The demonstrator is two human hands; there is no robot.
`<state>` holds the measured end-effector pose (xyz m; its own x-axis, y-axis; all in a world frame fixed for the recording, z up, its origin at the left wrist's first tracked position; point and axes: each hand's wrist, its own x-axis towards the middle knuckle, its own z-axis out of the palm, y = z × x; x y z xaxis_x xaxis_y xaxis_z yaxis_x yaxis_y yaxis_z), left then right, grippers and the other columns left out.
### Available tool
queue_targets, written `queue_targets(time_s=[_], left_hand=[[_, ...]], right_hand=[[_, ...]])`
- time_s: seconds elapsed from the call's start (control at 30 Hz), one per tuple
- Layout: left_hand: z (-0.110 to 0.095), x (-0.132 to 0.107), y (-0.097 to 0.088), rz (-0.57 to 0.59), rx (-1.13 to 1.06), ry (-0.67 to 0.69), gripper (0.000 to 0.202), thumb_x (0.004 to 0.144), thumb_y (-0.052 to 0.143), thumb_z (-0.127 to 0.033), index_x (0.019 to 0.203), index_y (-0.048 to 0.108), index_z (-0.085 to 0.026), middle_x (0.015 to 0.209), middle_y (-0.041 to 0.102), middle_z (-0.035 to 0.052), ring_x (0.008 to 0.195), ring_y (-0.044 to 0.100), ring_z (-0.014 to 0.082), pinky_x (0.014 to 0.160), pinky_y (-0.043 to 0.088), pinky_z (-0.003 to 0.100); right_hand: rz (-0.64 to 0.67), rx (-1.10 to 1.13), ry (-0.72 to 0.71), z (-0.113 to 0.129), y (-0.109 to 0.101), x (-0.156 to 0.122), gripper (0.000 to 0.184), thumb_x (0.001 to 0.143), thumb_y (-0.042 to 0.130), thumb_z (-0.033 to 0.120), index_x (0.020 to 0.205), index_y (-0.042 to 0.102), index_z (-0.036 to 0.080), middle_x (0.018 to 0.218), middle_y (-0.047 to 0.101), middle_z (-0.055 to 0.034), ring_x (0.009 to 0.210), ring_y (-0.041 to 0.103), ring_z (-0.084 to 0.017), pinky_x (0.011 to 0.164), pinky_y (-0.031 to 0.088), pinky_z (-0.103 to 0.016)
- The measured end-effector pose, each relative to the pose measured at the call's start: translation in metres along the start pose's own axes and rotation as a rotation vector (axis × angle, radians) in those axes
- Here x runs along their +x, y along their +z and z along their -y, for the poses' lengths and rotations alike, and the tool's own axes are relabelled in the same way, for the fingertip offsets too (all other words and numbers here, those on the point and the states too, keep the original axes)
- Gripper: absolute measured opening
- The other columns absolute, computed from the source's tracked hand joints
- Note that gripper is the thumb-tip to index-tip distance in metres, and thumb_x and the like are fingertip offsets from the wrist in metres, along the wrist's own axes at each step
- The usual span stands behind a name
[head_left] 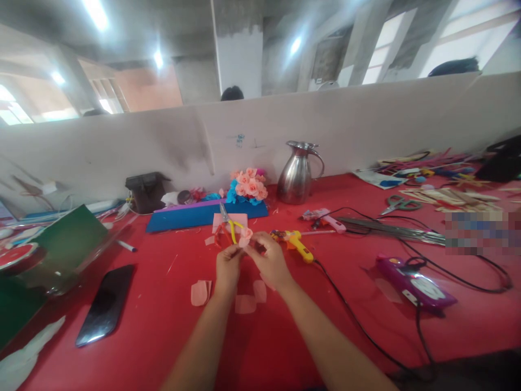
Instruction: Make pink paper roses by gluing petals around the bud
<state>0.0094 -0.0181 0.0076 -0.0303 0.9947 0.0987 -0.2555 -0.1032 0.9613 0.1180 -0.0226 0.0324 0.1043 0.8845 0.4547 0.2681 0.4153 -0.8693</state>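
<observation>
Between my two hands is a small pink paper flower, held up over the red table. My left hand is closed in a pinch at the flower's lower left. From the other side, my right hand pinches its base with bent fingers. Just behind the flower lie pliers with yellow and red handles, on a pink sheet of paper. Cut pink paper petals lie left of my wrists, and more pink pieces lie between my forearms. A yellow glue gun rests right of my right hand.
A steel jug and pink-and-blue paper flowers stand by the back partition. A phone lies left. On the right are a pink glue gun, green-handled scissors and a purple power strip, with black cables across the table.
</observation>
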Motion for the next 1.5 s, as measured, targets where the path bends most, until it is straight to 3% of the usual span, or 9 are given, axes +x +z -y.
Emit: queue_targets(time_s=[0.23,0.5,0.73,0.9,1.03,1.3,1.5], left_hand=[[0.002,0.0,0.0,0.037,-0.006,0.023,0.023,0.067,0.066,-0.026,0.086,0.073,-0.016,0.074,0.071,0.0038,0.073,0.062,0.0174,0.075,0.047,0.03],[0.002,0.001,-0.001,0.048,-0.014,0.007,0.028,0.069,0.065,-0.028,0.093,0.071,-0.015,0.079,0.071,0.0038,0.074,0.061,0.016,0.075,0.046,0.027],[0.0,0.0,0.001,0.051,0.034,-0.016,0.022,0.069,0.064,-0.029,0.084,0.071,-0.015,0.078,0.07,0.0044,0.076,0.061,0.0165,0.075,0.045,0.027],[-0.002,0.001,0.001,-0.089,0.026,-0.003,0.021,0.064,0.069,-0.029,0.079,0.069,-0.015,0.081,0.069,0.0054,0.08,0.061,0.0165,0.08,0.044,0.028],[-0.007,0.0,0.001,-0.176,0.012,0.023,0.021,0.064,0.07,-0.031,0.077,0.068,-0.015,0.079,0.069,0.0048,0.079,0.061,0.0162,0.079,0.044,0.028],[-0.011,-0.001,0.001,-0.129,-0.055,0.009,0.021,0.065,0.069,-0.029,0.08,0.069,-0.015,0.082,0.069,0.0048,0.082,0.061,0.0162,0.083,0.043,0.029],[-0.019,0.0,-0.002,-0.127,-0.238,0.064,0.037,0.065,0.071,-0.027,0.101,0.066,-0.02,0.089,0.067,0.0042,0.083,0.061,0.0134,0.08,0.044,0.026]], right_hand=[[0.045,0.08,0.066,0.001,0.0,0.0,0.032,0.073,0.059,0.025,0.105,0.061,0.02,0.087,0.066,-0.0027,0.073,0.059,-0.015,0.068,0.047,-0.028],[0.026,0.028,0.089,-0.005,0.001,0.0,0.015,0.071,0.062,0.03,0.078,0.065,0.017,0.08,0.066,-0.0046,0.067,0.057,-0.015,0.062,0.046,-0.027],[-0.019,-0.022,0.099,-0.004,-0.001,0.0,0.015,0.069,0.064,0.032,0.075,0.064,0.018,0.074,0.065,-0.0035,0.061,0.054,-0.015,0.057,0.044,-0.026],[-0.027,-0.029,0.103,-0.004,0.0,-0.001,0.015,0.074,0.059,0.033,0.078,0.061,0.018,0.073,0.065,-0.0033,0.059,0.056,-0.015,0.056,0.045,-0.026],[-0.012,0.026,0.104,-0.007,0.001,-0.001,0.017,0.075,0.058,0.035,0.079,0.059,0.018,0.077,0.066,-0.0036,0.069,0.061,-0.016,0.065,0.048,-0.028],[0.028,0.021,0.102,-0.002,0.001,-0.002,0.013,0.075,0.058,0.032,0.075,0.058,0.019,0.073,0.065,-0.0018,0.067,0.061,-0.016,0.063,0.047,-0.027],[0.018,0.009,0.087,-0.002,0.002,-0.002,0.016,0.075,0.059,0.036,0.073,0.058,0.02,0.074,0.066,-0.0022,0.066,0.06,-0.016,0.062,0.047,-0.027]])
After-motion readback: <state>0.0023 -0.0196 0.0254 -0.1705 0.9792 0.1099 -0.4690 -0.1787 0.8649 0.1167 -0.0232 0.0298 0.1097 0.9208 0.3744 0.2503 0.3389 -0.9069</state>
